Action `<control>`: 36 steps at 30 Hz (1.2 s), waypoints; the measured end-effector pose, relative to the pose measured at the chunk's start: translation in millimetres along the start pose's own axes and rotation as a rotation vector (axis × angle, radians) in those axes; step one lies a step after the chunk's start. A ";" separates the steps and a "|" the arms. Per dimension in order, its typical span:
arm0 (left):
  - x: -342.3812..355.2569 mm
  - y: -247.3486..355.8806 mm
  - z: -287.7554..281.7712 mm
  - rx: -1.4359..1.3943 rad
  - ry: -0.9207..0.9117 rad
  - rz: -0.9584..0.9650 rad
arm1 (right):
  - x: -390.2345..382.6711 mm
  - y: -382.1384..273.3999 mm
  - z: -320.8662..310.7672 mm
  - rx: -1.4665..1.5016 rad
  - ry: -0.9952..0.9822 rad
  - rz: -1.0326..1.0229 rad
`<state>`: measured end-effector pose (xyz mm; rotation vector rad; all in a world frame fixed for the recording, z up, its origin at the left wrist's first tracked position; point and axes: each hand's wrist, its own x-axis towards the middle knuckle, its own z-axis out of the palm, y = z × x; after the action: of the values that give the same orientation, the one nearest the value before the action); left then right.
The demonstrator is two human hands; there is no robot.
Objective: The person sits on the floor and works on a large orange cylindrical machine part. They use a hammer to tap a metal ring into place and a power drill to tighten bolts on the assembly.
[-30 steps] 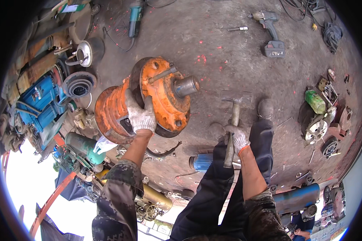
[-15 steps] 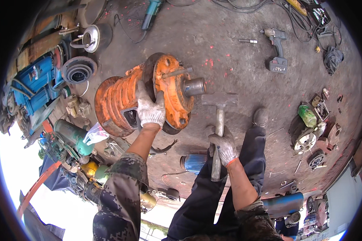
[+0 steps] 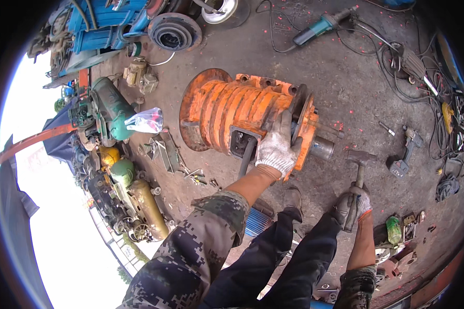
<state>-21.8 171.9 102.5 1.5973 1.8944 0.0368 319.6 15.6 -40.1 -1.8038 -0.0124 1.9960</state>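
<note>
An orange ribbed electric motor (image 3: 237, 105) lies on its side, its bare steel shaft (image 3: 322, 148) pointing right. My left hand (image 3: 277, 150), in a greyish-white knit glove, rests on the casing beside the open terminal box, fingers spread and stretched toward the gap behind the end cover (image 3: 307, 135). A long bolt (image 3: 326, 129) juts out of that cover. In my right hand (image 3: 360, 198), also gloved, is a hammer (image 3: 360, 174), gripped by its handle. The hammer head is up, a little right of the shaft end and apart from it.
An angle grinder (image 3: 314, 34) with its cord lies at the back, a cordless impact wrench (image 3: 406, 152) at the right. Near my feet stands a blue finned motor (image 3: 259, 222). Green and gold tanks (image 3: 148, 208) and machine parts line the left side.
The view has swung, so the motor appears further right. My left hand stays on the motor. The hammer head sits slightly further from the shaft end, still in my right hand.
</note>
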 end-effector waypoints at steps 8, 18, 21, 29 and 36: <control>-3.1 -2.5 -1.1 0.052 0.054 0.104 | 132.5 15.8 -160.3 -0.360 -0.051 0.051; -6.5 -19.2 -4.0 -0.067 0.012 0.102 | 66.8 -18.6 23.0 -1.140 -0.106 -0.568; -5.9 -21.4 -3.7 -0.051 0.016 0.139 | 76.8 -8.8 84.5 -1.164 -0.060 -0.762; -21.3 -45.2 -67.9 -0.566 -0.283 0.346 | 111.8 4.0 102.0 0.018 -0.149 -0.153; -79.8 -254.8 -216.3 -1.149 0.188 -0.481 | 106.2 -6.1 86.2 0.467 -0.154 0.044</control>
<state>-345.8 116.8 202.7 0.3674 1.7714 0.9071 235.0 80.7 -125.8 -1.3639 0.4147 1.9584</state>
